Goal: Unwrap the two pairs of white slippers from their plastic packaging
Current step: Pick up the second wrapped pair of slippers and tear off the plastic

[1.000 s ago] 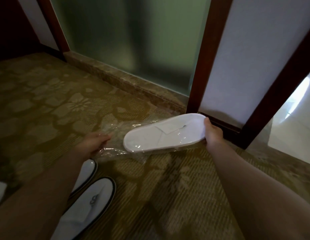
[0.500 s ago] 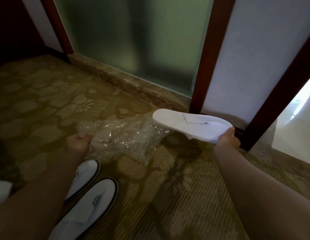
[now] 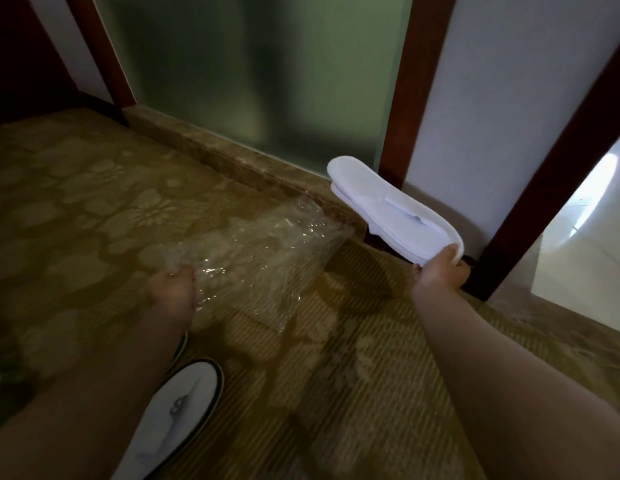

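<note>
1. The carpeted floor (image 3: 93, 202) is where I mean to land things; a dark-edged white slipper (image 3: 183, 403) lies on it under my left arm, so I'd aim beside that
2. The clear plastic bag (image 3: 263, 251) looks empty and hangs bunched in my left hand (image 3: 173, 289), which grips it tight; I'd drop it well aside
3. The pair of white slippers (image 3: 395, 216), stacked and free of the bag, is pinched at one end by my right hand (image 3: 440, 271); I'd lower it flat

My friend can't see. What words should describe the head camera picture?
The right hand holds a stacked pair of white slippers, out of the crinkly clear plastic bag that the left hand grips. Another white slipper sits on the patterned carpet below.
</note>
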`<state>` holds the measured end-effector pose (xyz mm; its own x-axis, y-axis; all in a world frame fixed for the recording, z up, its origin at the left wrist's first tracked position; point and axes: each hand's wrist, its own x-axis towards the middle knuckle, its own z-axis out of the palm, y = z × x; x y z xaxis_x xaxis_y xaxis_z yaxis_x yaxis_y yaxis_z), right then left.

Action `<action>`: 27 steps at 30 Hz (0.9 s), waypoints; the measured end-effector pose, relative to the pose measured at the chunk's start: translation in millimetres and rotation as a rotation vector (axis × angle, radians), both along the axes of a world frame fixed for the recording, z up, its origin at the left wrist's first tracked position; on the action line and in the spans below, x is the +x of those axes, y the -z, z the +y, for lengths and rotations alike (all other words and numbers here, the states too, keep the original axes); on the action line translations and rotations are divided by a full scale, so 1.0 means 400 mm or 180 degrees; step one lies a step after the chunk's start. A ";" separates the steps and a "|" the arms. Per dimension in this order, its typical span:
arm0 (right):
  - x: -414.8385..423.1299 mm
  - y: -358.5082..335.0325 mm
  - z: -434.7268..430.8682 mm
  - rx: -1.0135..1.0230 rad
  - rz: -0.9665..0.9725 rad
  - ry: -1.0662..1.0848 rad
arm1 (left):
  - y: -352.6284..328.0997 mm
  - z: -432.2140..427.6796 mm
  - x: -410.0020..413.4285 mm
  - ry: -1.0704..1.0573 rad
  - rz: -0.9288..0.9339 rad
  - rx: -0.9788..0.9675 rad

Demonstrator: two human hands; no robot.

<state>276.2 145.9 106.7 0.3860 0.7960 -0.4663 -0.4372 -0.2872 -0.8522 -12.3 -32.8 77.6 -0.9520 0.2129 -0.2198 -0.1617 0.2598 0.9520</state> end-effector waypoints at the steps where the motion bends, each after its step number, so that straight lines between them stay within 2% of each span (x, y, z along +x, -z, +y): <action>1: -0.005 0.000 0.002 0.0042 0.0026 -0.0035 | 0.003 0.017 0.015 0.0051 -0.0004 -0.0004; 6: -0.041 0.013 0.002 0.0078 0.0131 -0.0180 | 0.033 0.104 0.116 0.0251 0.0023 -0.0119; 12: -0.046 0.051 0.010 0.0048 0.0186 -0.0397 | 0.067 0.192 0.231 0.0453 -0.0258 0.0151; 18: 0.003 0.111 0.035 -0.0127 0.0111 -0.0346 | 0.129 0.226 0.304 0.0574 -0.0457 0.0075; 23: 0.034 0.154 0.047 -0.0167 0.0069 -0.0362 | 0.182 0.248 0.316 0.0785 -0.1416 0.0157; 27: 0.039 0.179 0.051 -0.0219 0.0070 -0.0316 | 0.225 0.205 0.334 0.1776 -0.2105 -0.0313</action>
